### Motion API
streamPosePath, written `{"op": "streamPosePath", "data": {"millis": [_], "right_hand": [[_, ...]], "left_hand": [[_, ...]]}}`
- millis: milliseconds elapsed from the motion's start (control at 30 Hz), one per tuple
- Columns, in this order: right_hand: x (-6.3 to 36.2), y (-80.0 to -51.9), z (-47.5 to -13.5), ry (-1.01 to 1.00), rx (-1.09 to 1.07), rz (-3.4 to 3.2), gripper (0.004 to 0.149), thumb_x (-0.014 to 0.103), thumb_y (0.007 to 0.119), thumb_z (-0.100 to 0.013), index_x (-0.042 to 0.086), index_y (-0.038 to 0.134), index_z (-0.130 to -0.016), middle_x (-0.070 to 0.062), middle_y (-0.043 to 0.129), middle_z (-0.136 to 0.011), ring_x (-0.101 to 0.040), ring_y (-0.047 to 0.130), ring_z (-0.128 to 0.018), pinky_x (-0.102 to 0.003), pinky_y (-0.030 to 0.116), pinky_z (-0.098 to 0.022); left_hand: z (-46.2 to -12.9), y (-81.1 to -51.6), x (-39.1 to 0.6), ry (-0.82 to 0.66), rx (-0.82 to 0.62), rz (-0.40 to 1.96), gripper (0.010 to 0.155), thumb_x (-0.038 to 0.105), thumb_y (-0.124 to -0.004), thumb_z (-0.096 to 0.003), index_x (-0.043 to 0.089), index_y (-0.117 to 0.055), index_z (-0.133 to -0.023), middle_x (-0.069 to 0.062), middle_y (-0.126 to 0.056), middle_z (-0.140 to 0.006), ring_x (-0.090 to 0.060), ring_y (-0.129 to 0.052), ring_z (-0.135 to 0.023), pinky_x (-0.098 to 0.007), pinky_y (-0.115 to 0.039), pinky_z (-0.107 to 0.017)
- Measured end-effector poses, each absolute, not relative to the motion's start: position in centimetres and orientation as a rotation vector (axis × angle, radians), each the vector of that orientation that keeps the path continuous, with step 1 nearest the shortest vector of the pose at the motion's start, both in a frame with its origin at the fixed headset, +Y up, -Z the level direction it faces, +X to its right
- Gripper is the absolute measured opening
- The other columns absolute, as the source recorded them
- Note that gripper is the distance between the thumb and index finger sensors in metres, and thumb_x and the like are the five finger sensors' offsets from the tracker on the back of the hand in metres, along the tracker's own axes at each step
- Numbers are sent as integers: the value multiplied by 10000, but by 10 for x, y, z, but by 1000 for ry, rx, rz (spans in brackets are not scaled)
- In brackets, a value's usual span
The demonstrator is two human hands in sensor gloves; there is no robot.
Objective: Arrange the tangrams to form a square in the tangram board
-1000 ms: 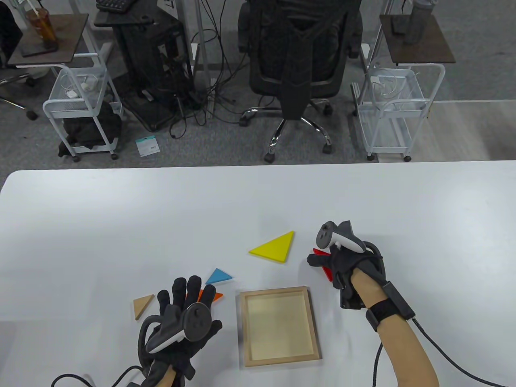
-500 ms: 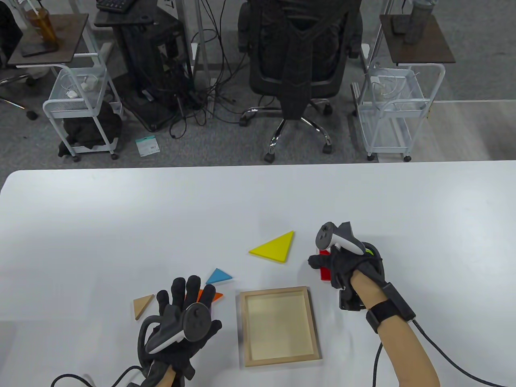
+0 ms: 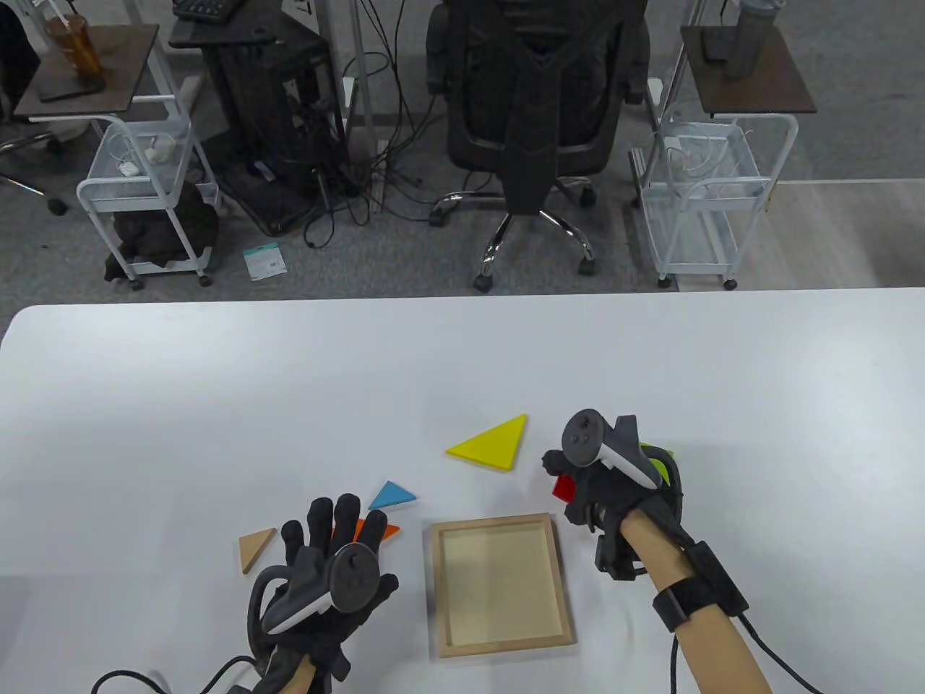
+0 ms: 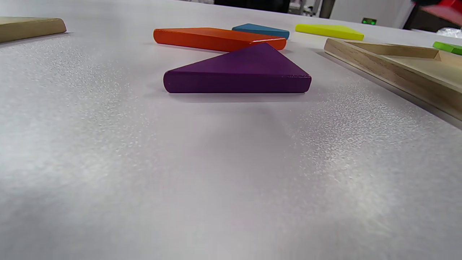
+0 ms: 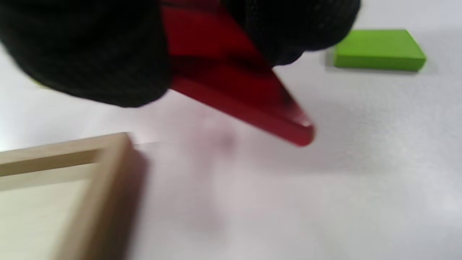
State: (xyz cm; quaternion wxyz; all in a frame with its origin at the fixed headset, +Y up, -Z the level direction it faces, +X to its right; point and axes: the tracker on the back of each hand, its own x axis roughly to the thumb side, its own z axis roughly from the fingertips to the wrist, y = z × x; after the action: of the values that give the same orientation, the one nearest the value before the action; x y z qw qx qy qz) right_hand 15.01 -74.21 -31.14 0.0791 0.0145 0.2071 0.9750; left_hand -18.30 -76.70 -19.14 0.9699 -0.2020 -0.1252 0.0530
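The wooden tangram board (image 3: 556,571) (image 5: 108,169) lies with nothing in it near the table's front edge. My right hand (image 3: 589,484) pinches a red triangle (image 3: 564,489) (image 5: 231,94), lifted off the table just right of the board's far right corner. A green piece (image 3: 659,457) (image 5: 379,50) lies behind that hand. The yellow triangle (image 3: 495,442) sits beyond the board. My left hand (image 3: 329,549) rests flat, fingers spread, over an orange piece (image 3: 389,532) (image 4: 216,38) and a purple triangle (image 4: 242,70). A blue triangle (image 3: 392,496) and a wood-coloured triangle (image 3: 255,547) lie close by.
An office chair (image 3: 538,108), two white wire carts (image 3: 148,195) and tangled cables stand on the floor beyond the table's far edge (image 3: 462,298). Glove cables trail off the front edge.
My right hand has lifted the red triangle and carried it left and toward me, nearer the board, uncovering the green piece. The left hand has stayed put.
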Motion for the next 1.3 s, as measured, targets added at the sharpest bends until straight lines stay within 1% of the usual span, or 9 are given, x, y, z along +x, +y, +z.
{"op": "streamPosePath", "data": {"millis": [33,100,200,400,533,733,1300], "right_hand": [[144,-737,-300,607,37,2882,763,420,923,-286,589,457,-866,-257,514,-923,-366,800,-648,-285,820,-350],[131,-734,-279,586,12,2782,763,401,932,-287,574,473,-870,-271,515,-919,-382,797,-644,-300,816,-345],[113,-738,-251,592,1,2738,762,405,929,-289,560,471,-877,-283,522,-907,-384,803,-632,-299,822,-334],[87,-750,-219,582,-18,2862,763,434,908,-294,546,441,-888,-289,542,-892,-365,825,-615,-280,835,-321],[78,-760,-210,610,-22,2967,761,447,897,-298,538,429,-892,-289,550,-886,-351,830,-597,-280,827,-301],[74,-769,-208,627,-45,3078,759,462,882,-304,539,411,-894,-285,550,-886,-333,829,-580,-273,811,-288],[69,-775,-207,670,-43,3192,739,477,843,-322,527,415,-922,-275,542,-894,-312,811,-588,-273,797,-293]], "left_hand": [[-191,-767,-183,-253,-408,106,761,615,-431,-559,312,66,-1050,-134,223,-1051,-447,205,-940,-660,84,-606],[-191,-767,-182,-252,-408,104,762,616,-431,-559,312,68,-1050,-136,225,-1050,-449,205,-939,-661,84,-606],[-190,-767,-182,-252,-406,106,763,617,-429,-560,311,71,-1049,-136,227,-1049,-450,204,-939,-662,84,-606],[-189,-768,-180,-254,-408,108,766,618,-428,-560,309,77,-1047,-139,230,-1046,-453,203,-939,-664,83,-605],[-189,-769,-179,-254,-415,105,766,619,-425,-561,310,82,-1045,-140,234,-1044,-454,205,-939,-664,82,-606],[-188,-769,-177,-254,-423,103,767,620,-424,-561,309,87,-1043,-141,236,-1042,-455,204,-938,-665,82,-606],[-188,-771,-176,-249,-439,95,769,620,-424,-561,310,92,-1040,-143,240,-1039,-456,206,-938,-665,82,-606]]}}
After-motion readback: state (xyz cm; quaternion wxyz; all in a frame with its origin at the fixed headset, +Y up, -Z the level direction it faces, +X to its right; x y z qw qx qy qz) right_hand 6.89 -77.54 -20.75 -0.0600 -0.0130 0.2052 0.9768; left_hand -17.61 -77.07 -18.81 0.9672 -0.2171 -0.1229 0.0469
